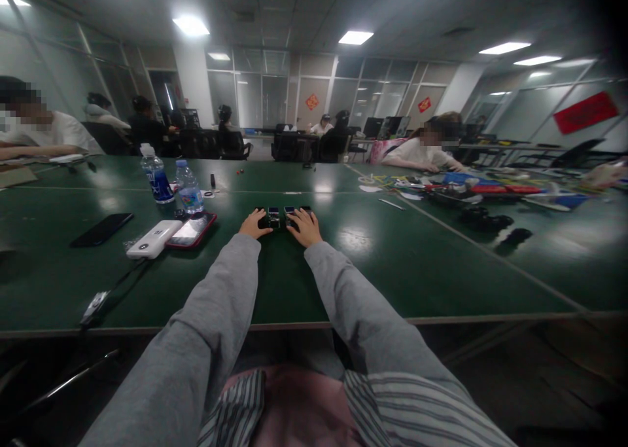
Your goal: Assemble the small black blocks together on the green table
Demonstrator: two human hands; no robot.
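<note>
Both my arms, in grey sleeves, reach forward over a dark green table [392, 264]. My left hand [254, 224] and my right hand [305, 227] rest on the table top, each with its fingers curled against a row of small dark box-like objects [280, 216] that lie between and just beyond them. The left hand touches the left end of the row, the right hand the right end. What the small objects are is too small to tell.
To my left lie a red-cased phone [191, 230], a white power bank [154, 239], a black phone [101, 229] and two water bottles [157, 175]. A cable [103, 296] runs to the front edge. Other people sit at the left, far right and back tables.
</note>
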